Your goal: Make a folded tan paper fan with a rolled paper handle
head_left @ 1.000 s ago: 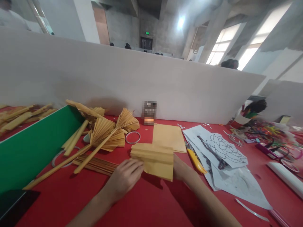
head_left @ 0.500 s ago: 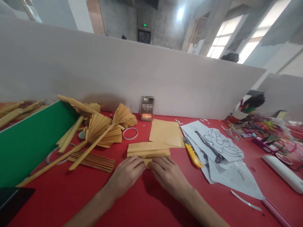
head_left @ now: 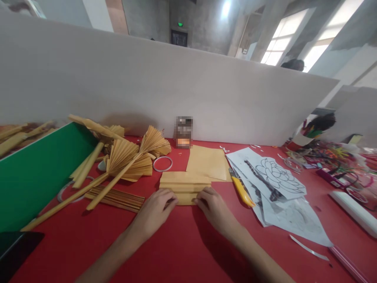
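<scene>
A tan sheet of paper (head_left: 185,188) with several crosswise creases lies on the red table in front of me. My left hand (head_left: 157,208) grips its left side near the front edge, fingers curled and pressed together. On the right side, my right hand (head_left: 213,206) pinches the same sheet, its fingertips bent down at the edge. Flat tan paper (head_left: 207,163) rests just behind the creased sheet. Pleated paper fans (head_left: 123,161) with rolled handles and a folded pleated strip (head_left: 118,198) are at the left.
A yellow cutter (head_left: 242,192) lies right of the hands, beside white sheets with drawings (head_left: 279,179). Behind are a ring (head_left: 162,164) and a white partition (head_left: 147,86). A green board (head_left: 44,173) stands left; a pen cup (head_left: 299,140) and clutter sit right.
My hands have moved apart, baring more of the creased sheet's middle and front, which now lies flatter. The camera view has shifted slightly.
</scene>
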`<state>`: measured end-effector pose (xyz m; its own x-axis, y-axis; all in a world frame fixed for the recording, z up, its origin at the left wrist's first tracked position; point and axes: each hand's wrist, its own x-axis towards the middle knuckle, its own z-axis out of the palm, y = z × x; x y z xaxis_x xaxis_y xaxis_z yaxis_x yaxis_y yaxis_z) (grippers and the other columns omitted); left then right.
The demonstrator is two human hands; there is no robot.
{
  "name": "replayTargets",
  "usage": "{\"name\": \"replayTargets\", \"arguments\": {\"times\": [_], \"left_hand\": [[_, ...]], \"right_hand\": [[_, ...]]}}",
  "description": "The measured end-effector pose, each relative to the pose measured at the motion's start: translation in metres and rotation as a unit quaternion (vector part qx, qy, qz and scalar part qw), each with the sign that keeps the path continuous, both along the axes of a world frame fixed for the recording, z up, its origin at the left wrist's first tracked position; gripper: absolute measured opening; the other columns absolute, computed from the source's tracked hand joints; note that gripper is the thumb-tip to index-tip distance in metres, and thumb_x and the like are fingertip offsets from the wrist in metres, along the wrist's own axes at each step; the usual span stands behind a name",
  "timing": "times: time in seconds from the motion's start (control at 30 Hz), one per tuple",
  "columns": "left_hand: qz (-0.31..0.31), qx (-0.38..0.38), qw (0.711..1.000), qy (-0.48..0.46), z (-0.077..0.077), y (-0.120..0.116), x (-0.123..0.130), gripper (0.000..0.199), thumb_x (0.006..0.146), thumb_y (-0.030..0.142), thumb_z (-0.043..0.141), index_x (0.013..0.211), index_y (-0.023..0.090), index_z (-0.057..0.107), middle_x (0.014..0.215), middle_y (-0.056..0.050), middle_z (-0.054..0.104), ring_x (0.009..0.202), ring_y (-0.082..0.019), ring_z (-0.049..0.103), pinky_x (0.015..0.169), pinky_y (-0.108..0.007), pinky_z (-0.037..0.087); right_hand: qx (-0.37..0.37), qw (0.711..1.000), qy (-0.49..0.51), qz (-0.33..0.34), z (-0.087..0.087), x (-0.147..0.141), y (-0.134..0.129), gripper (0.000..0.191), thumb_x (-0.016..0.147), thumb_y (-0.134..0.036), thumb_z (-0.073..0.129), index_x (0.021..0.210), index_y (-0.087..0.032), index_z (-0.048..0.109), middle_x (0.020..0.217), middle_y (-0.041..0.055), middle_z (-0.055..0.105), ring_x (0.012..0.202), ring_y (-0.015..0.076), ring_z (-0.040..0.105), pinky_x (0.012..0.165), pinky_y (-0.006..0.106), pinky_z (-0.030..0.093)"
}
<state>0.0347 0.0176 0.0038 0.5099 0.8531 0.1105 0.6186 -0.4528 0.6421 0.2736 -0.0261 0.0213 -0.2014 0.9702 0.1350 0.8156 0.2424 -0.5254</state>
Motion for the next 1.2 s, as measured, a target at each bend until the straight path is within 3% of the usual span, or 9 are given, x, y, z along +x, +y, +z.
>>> {"name": "replayTargets", "arguments": {"times": [0.13, 0.3, 0.7, 0.93, 1.1, 1.2], "left_hand": [[0.016, -0.026, 1.0, -0.003, 0.006, 0.003, 0.0, 0.021, 0.101, 0.033, 0.054, 0.086, 0.024, 0.064, 0.092, -0.003, 0.071, 0.091, -0.024, 0.065, 0.082, -0.033, 0.046], [0.024, -0.063, 0.998, -0.015, 0.012, 0.004, -0.004, 0.017, 0.099, 0.033, 0.052, 0.089, 0.024, 0.064, 0.095, -0.003, 0.072, 0.092, -0.023, 0.066, 0.082, -0.032, 0.046], [0.031, -0.093, 0.995, -0.033, 0.008, 0.007, -0.014, 0.016, 0.096, 0.032, 0.054, 0.087, 0.024, 0.065, 0.09, -0.003, 0.07, 0.085, -0.022, 0.066, 0.076, -0.031, 0.049], [0.046, -0.076, 0.996, -0.013, 0.006, 0.008, -0.022, 0.015, 0.093, 0.031, 0.057, 0.084, 0.024, 0.067, 0.083, -0.002, 0.068, 0.077, -0.02, 0.065, 0.07, -0.03, 0.05], [0.033, -0.047, 0.998, 0.025, 0.006, 0.009, -0.026, 0.017, 0.096, 0.027, 0.055, 0.082, 0.025, 0.063, 0.082, -0.001, 0.066, 0.081, -0.021, 0.063, 0.073, -0.031, 0.049], [0.02, 0.011, 0.997, 0.075, 0.007, 0.001, -0.022, 0.021, 0.1, 0.022, 0.05, 0.083, 0.025, 0.062, 0.086, -0.003, 0.068, 0.086, -0.024, 0.062, 0.077, -0.035, 0.049]], "right_hand": [[-0.05, 0.998, -0.007, -0.021, 0.007, 0.005, 0.006, 0.022, 0.101, -0.016, 0.064, 0.079, -0.018, 0.065, 0.086, 0.0035, 0.064, 0.079, 0.0178, 0.061, 0.07, 0.026, 0.042], [-0.061, 0.997, -0.028, -0.037, 0.006, 0.012, 0.006, 0.023, 0.1, -0.018, 0.066, 0.077, -0.018, 0.066, 0.088, 0.004, 0.064, 0.079, 0.0178, 0.062, 0.069, 0.026, 0.04], [-0.063, 0.996, 0.006, -0.066, 0.01, 0.017, 0.007, 0.029, 0.095, -0.026, 0.074, 0.068, -0.02, 0.063, 0.08, 0.0012, 0.063, 0.072, 0.0172, 0.06, 0.063, 0.028, 0.038], [-0.047, 0.997, 0.013, -0.064, 0.004, 0.021, 0.005, 0.033, 0.093, -0.028, 0.075, 0.068, -0.021, 0.056, 0.079, 0.0005, 0.062, 0.067, 0.0166, 0.058, 0.06, 0.028, 0.038], [-0.054, 0.997, 0.01, -0.051, 0.006, 0.025, 0.003, 0.031, 0.096, -0.028, 0.072, 0.07, -0.021, 0.056, 0.084, 0.0018, 0.063, 0.076, 0.019, 0.06, 0.066, 0.029, 0.041], [-0.064, 0.998, 0.009, -0.026, 0.009, 0.029, 0.002, 0.025, 0.101, -0.025, 0.064, 0.076, -0.021, 0.06, 0.09, 0.0036, 0.065, 0.084, 0.0209, 0.062, 0.072, 0.031, 0.044]]}}
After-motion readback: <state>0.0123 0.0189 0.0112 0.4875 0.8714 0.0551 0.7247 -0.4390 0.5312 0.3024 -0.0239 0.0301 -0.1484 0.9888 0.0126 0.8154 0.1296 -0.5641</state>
